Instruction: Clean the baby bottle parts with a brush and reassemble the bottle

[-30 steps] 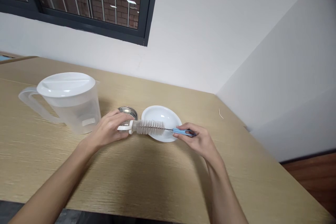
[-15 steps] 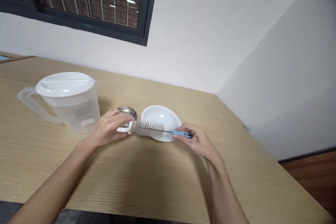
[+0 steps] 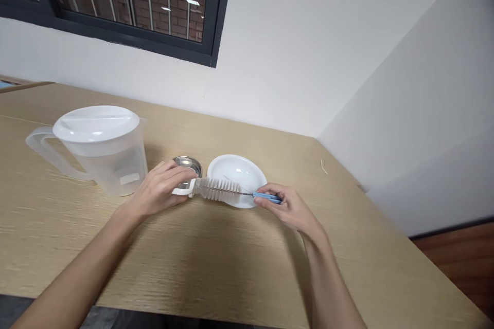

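My right hand [image 3: 283, 204] pinches the blue handle of a bottle brush [image 3: 222, 189], whose pale bristles point left. Closed around a white plastic piece [image 3: 189, 188], my left hand [image 3: 162, 188] meets the bristle end of the brush. Fingers cover most of that piece, so its full shape is hidden. How far the brush tip reaches into it I cannot tell. Behind the brush sits a white bowl [image 3: 235, 167]. A small shiny metal bowl [image 3: 196, 163] stands just beyond my left fingers, partly covered by them.
A translucent lidded pitcher [image 3: 111, 159] stands left of my left hand, its handle facing left. A thin pale strip [image 3: 323, 167] lies on the wooden table [image 3: 216, 267] at the right. White wall [image 3: 278, 61] and a dark-framed window [image 3: 214, 20] rise behind.
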`<state>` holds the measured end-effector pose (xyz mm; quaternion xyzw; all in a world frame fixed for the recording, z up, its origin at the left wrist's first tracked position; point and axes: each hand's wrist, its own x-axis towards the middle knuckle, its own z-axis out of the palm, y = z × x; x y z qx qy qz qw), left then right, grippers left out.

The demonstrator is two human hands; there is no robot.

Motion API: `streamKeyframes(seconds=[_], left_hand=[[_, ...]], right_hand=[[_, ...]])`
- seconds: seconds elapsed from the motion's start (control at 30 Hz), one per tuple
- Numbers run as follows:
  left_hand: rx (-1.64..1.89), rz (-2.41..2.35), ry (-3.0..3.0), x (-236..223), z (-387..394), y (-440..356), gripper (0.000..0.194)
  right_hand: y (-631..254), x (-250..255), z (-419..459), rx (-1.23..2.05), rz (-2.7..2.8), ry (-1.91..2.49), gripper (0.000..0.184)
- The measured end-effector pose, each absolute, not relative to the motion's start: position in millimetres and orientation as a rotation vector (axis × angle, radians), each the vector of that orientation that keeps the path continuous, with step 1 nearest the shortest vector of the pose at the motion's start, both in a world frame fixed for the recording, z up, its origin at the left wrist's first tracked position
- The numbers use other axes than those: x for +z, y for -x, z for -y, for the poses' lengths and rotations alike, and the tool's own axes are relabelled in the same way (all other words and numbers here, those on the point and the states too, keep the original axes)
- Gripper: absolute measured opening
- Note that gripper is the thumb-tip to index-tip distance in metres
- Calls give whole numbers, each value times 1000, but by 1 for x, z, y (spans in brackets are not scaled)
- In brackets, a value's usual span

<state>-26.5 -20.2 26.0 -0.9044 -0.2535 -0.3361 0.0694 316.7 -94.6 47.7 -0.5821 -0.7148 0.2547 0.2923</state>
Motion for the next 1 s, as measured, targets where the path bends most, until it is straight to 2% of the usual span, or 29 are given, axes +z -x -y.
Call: streamKeyframes(seconds=[1.0], left_hand=[[-1041, 718, 2685, 26, 21, 26, 33]], right_hand=[[-311, 54, 95, 764, 1949, 1517, 37]])
